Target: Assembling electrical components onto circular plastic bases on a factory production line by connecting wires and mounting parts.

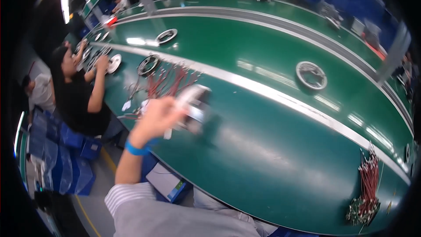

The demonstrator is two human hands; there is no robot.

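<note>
My left hand, with a blue band on its wrist, is raised over the near green bench. Its fingers are closed on the edge of a white ring-shaped part, tilted up and smeared by motion, with a darker inside. Just beyond and left of the hand lies a bundle of red wires with white connectors. A dark-centred ring rests behind those wires. My right hand does not show.
On the right of the bench lies another bundle of red wires with green circuit boards. White rings sit on the green conveyor beyond a pale rail. A co-worker in black handles parts at the left.
</note>
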